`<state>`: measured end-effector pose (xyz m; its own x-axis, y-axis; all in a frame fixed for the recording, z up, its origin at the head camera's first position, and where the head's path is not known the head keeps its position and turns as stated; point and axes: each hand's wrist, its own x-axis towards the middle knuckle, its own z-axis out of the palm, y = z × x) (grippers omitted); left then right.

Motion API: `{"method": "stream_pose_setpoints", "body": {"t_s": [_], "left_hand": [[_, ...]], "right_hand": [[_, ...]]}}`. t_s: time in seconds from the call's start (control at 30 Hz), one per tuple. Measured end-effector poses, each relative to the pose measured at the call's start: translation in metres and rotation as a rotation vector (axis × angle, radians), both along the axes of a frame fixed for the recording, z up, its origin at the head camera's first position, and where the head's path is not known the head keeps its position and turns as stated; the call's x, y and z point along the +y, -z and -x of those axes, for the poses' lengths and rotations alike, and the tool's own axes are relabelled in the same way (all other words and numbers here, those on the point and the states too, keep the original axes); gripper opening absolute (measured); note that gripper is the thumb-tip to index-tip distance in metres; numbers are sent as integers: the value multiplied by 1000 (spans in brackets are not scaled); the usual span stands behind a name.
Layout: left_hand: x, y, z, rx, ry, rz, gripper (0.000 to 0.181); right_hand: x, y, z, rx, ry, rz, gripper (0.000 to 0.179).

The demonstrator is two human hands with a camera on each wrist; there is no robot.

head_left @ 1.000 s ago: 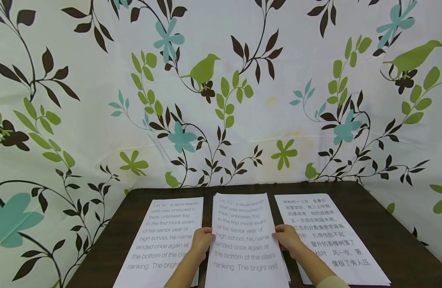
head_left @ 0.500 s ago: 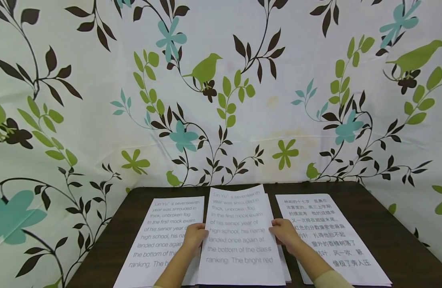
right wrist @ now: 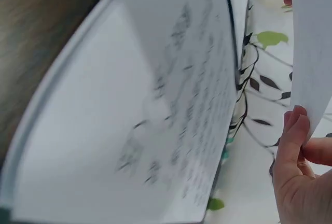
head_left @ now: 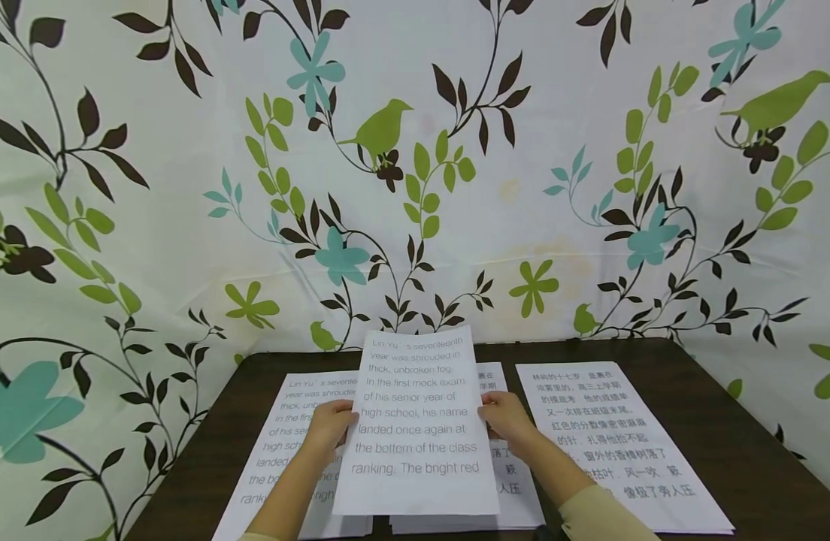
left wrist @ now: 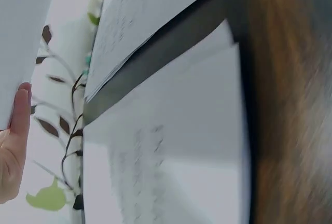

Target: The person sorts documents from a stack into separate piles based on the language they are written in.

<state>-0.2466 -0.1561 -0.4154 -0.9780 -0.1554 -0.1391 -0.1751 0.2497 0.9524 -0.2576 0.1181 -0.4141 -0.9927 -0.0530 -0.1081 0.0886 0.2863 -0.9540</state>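
Note:
A sheet of paper (head_left: pixel 415 428) printed in English is held up off the table, tilted, between both hands. My left hand (head_left: pixel 330 430) pinches its left edge; in the left wrist view part of that hand (left wrist: pixel 13 151) shows against the sheet's back. At the right edge, my right hand (head_left: pixel 508 422) grips it between thumb and fingers, as the right wrist view shows with the hand (right wrist: pixel 301 167). Below the raised sheet lies the middle stack of paper (head_left: pixel 516 481), with Chinese print showing. The left stack of English pages (head_left: pixel 266 466) is partly covered by the sheet and left arm.
On the right lies another stack of Chinese pages (head_left: pixel 631 451). All the stacks rest on a dark brown table (head_left: pixel 733 443). Behind it hangs a white cloth (head_left: pixel 564 90) patterned with leaves, flowers and birds.
Both hands have lifted the English sheet off the middle stack and carried it up and to the left. Chinese print on the middle stack has come into view.

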Motion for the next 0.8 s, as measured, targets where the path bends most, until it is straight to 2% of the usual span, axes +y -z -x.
{"method": "stream_pose_setpoints", "body": {"t_s": [0.17,0.3,0.6,0.8], "left_hand": [[-16,-10,1,10,-49,8,34],[-30,-16,1,20,-63,5,35],[-70,-23,-1,-12,-98,55,36],[-94,-22,-6,-41,-120,63,38]], "right_hand": [[-15,-9,5,24,-37,50,31],[-30,-12,9,24,-29,79,32],[-69,-17,11,3,-60,203,26],[-93,-16,10,-2,-77,223,24]]}}
